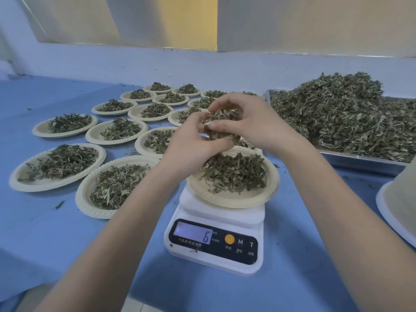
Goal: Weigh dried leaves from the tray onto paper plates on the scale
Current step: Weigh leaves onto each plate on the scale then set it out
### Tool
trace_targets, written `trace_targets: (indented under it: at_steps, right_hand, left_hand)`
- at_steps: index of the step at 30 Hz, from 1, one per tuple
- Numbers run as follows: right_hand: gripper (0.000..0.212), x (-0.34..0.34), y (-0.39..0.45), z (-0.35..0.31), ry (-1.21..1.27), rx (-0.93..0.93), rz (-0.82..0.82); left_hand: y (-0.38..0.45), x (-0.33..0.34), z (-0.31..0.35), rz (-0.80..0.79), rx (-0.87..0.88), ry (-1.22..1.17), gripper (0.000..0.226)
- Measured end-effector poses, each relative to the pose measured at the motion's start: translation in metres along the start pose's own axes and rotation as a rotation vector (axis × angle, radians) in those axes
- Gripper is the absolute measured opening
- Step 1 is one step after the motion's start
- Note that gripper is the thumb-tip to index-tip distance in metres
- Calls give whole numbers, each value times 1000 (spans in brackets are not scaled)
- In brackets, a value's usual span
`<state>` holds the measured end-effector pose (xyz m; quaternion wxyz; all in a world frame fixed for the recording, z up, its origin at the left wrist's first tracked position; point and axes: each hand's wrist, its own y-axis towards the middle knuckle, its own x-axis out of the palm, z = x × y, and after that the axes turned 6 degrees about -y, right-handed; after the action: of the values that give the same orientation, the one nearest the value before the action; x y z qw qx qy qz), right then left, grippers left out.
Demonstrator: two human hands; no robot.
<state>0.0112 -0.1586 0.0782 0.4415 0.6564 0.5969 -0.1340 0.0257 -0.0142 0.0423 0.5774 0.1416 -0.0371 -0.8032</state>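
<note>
Both hands meet just above the paper plate on the scale. The right hand has its fingers curled over a clump of dried leaves, thumb pressed along the clump's near side. The left hand comes in from below, its fingers bent and pinching the same clump from the left, so the leaves are held between the two hands. The plate under them already carries a loose mound of leaves, and the display reads 6 (units too small to read). To the right, the metal tray holds a large heap of dried leaves. To the left, many filled plates lie in rows on the blue surface; the forearms hide parts of the nearest ones. A white stack of plates sits at the right edge.
</note>
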Motion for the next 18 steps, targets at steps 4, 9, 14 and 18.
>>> trace_targets:
  at_steps: [4,9,14,18]
  right_hand:
    - [16,7,1,3,-65,-20,88]
    - [21,9,1,2,-187,14,65]
    - [33,7,-2,-4,-149,45,54]
    - [24,0,-2,-2,-110,94,-47]
  left_hand:
    - [-3,3,1,-16,47,5,87]
    - [-1,0,1,-18,107,33,45]
    - [4,-2,-3,-18,125,43,36]
    - [2,-3,-5,-63,131,46,44]
